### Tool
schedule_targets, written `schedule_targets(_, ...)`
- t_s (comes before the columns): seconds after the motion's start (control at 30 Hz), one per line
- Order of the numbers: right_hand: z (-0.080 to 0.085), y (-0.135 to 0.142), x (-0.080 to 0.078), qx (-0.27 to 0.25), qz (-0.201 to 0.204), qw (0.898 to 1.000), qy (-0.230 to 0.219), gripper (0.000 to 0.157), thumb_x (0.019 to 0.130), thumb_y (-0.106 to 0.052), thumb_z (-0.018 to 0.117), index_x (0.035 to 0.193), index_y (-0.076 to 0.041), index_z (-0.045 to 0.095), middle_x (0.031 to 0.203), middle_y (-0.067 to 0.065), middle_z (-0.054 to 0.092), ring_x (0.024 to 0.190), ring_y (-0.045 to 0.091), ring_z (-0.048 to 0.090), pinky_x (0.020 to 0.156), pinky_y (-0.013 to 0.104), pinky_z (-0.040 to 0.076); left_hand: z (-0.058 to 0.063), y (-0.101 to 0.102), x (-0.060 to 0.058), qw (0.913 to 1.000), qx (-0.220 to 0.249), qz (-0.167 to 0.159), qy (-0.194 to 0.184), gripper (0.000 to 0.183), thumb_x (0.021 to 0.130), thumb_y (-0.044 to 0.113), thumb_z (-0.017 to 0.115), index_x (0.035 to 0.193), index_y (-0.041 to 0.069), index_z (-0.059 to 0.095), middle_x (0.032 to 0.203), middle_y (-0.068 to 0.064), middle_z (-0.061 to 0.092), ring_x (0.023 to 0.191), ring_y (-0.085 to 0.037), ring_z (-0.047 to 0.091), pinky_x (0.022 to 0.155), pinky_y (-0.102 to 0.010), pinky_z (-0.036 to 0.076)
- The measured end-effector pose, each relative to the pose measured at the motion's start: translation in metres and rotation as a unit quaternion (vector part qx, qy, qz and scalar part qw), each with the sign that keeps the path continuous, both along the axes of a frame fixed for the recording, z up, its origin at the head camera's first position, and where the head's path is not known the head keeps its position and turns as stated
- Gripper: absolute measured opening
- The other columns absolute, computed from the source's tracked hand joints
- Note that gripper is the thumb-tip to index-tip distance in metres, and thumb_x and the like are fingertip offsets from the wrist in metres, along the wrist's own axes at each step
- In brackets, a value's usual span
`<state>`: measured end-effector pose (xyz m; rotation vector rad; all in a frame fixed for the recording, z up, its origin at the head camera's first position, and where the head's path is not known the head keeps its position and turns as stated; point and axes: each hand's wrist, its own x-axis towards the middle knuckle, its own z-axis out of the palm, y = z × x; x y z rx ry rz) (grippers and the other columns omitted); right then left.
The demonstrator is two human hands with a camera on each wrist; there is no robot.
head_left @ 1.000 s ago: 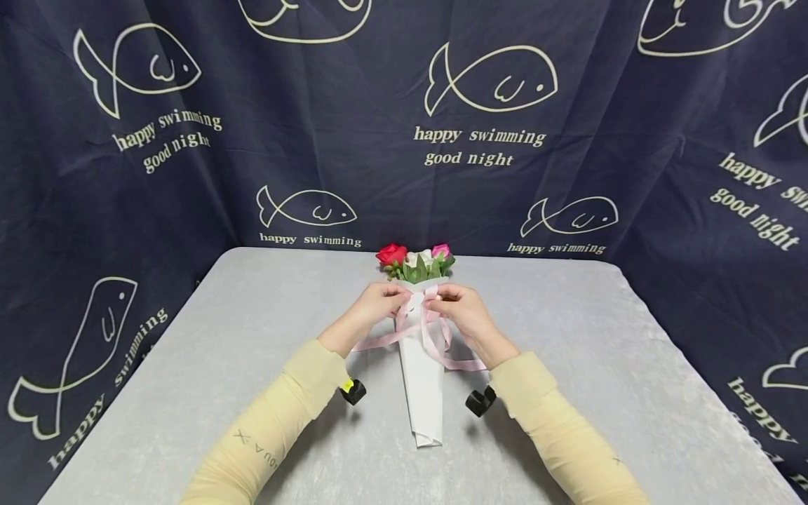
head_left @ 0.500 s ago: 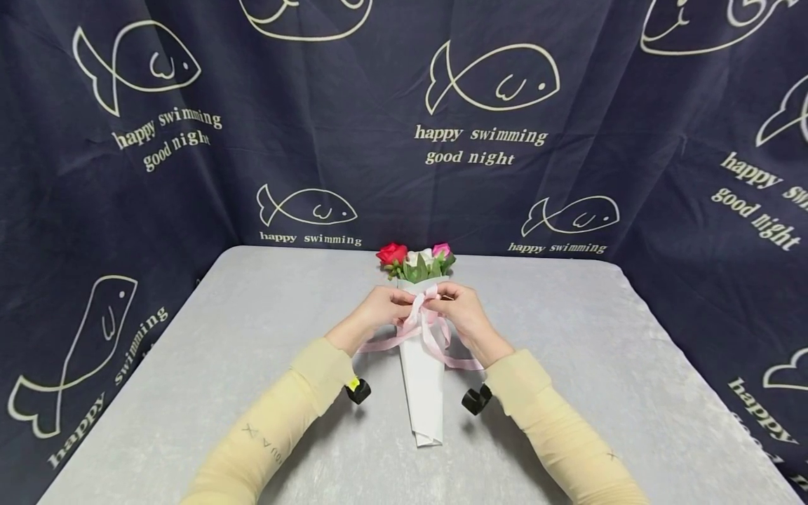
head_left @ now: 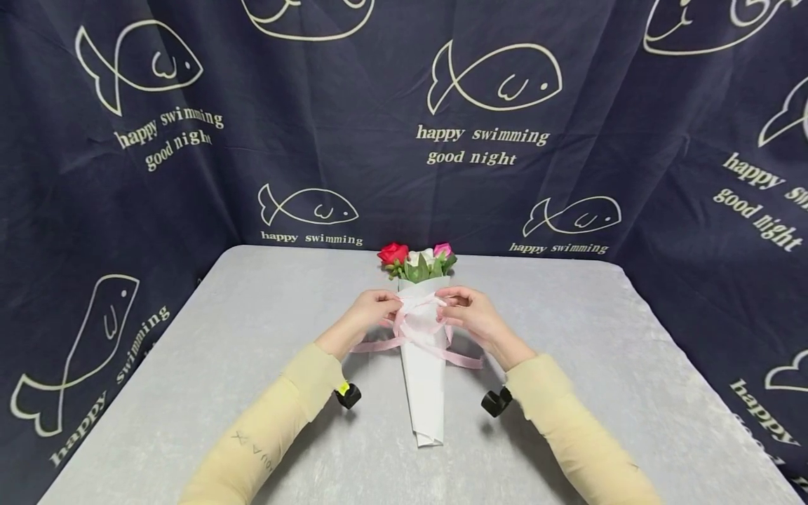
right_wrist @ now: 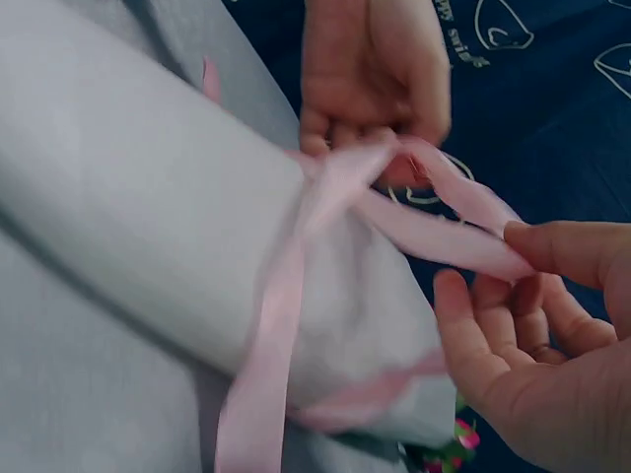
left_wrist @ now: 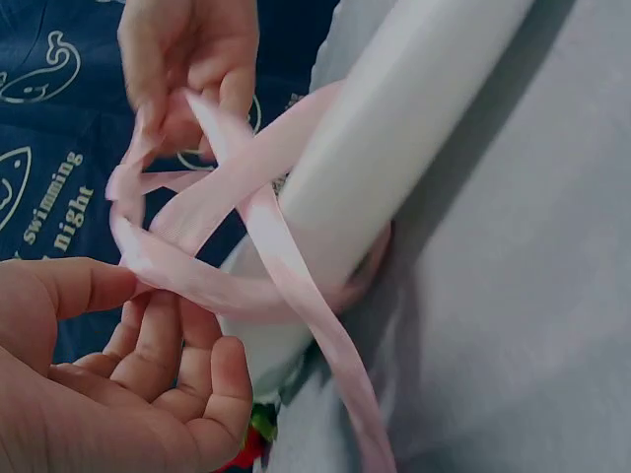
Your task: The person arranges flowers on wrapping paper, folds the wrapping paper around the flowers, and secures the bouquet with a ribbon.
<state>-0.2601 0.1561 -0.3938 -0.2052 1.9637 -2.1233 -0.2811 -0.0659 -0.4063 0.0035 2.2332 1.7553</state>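
Observation:
A bouquet wrapped in white paper point(head_left: 424, 393) lies on the table with its flowers toward the back. A red rose point(head_left: 393, 253), a white rose point(head_left: 419, 259) and a pink one point(head_left: 443, 250) show above green leaves. Pink ribbon point(left_wrist: 286, 246) circles the wrap just below the flowers, crossing over itself in loops at the front. At the left of the wrap, my left hand point(head_left: 374, 310) pinches a ribbon loop between thumb and fingers. Opposite it, my right hand point(head_left: 472, 314) pinches another part of the ribbon point(right_wrist: 444, 241). Two ribbon tails trail out to the sides.
The bouquet lies on a grey cloth-covered table point(head_left: 303, 294). Behind and beside the table hangs a dark blue curtain point(head_left: 391, 168) with fish drawings and lettering. A black wrist device hangs below each cuff, the left one point(head_left: 348, 396) and the right one point(head_left: 496, 402).
My hands came close together over the ribbon, then moved apart to either side. The ribbon between them now stretches across the wrap, where it was bunched upright before.

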Motion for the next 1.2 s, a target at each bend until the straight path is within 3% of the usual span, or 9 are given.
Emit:
schedule_targets(0.2,-0.003,0.021,0.004,0.029,0.029,0.999,-0.014,0.045,0.09,0.004,0.054,0.131,0.016,0.039,0.089,0.003,0.06,0.079,0.013,0.06,0.07,0.025,0.053,-0.002,-0.019,0.003,0.9995,0.025,0.018,0.001,0.017,0.089,0.011,0.059,0.101,-0.001,0.063,0.089,-0.004,0.062,0.074,-0.012,0.059,0.074,-0.034,0.054)
schedule_targets(0.5,-0.01,0.055,0.009,0.114,0.063,0.991,-0.01,0.041,0.086,0.001,0.057,0.124,0.014,0.047,0.09,0.004,0.058,0.079,0.011,0.057,0.066,0.021,0.051,-0.01,-0.058,0.004,0.9994,0.021,0.026,0.006,0.019,0.089,0.01,0.06,0.103,-0.003,0.063,0.085,-0.003,0.06,0.074,-0.016,0.058,0.073,-0.032,0.054)
schedule_targets(0.7,-0.016,0.074,0.008,0.155,0.064,0.986,-0.015,0.049,0.08,0.001,0.065,0.124,0.013,0.048,0.092,0.005,0.058,0.081,0.012,0.057,0.068,0.023,0.052,-0.011,-0.08,0.008,0.9968,0.075,0.026,-0.004,0.02,0.088,0.003,0.06,0.104,-0.009,0.059,0.093,-0.007,0.062,0.073,-0.015,0.062,0.075,-0.03,0.055)
schedule_targets(0.83,-0.016,0.083,0.009,0.206,0.073,0.976,0.014,0.049,0.076,0.002,0.068,0.121,0.011,0.053,0.097,0.01,0.059,0.084,0.015,0.056,0.07,0.024,0.052,-0.012,-0.089,0.009,0.994,0.105,0.027,-0.014,0.017,0.087,0.0,0.06,0.101,-0.009,0.059,0.088,-0.006,0.062,0.072,-0.013,0.062,0.076,-0.03,0.055)
schedule_targets(1.0,-0.015,0.095,0.01,0.252,0.067,0.965,0.037,0.034,0.08,0.0,0.067,0.112,0.008,0.061,0.095,0.011,0.061,0.081,0.013,0.056,0.067,0.023,0.049,-0.014,-0.099,0.009,0.9941,0.093,0.047,-0.028,0.02,0.087,0.004,0.062,0.104,-0.007,0.06,0.083,-0.004,0.059,0.065,-0.011,0.058,0.071,-0.029,0.055)
schedule_targets(1.2,-0.011,0.109,0.011,0.23,0.062,0.971,0.006,0.036,0.086,-0.017,0.069,0.109,0.009,0.061,0.076,-0.001,0.059,0.068,0.01,0.053,0.058,0.021,0.044,-0.013,-0.11,0.01,0.9989,0.02,0.041,-0.011,0.03,0.086,0.014,0.069,0.109,-0.005,0.064,0.087,-0.003,0.063,0.07,-0.01,0.057,0.064,-0.023,0.052)
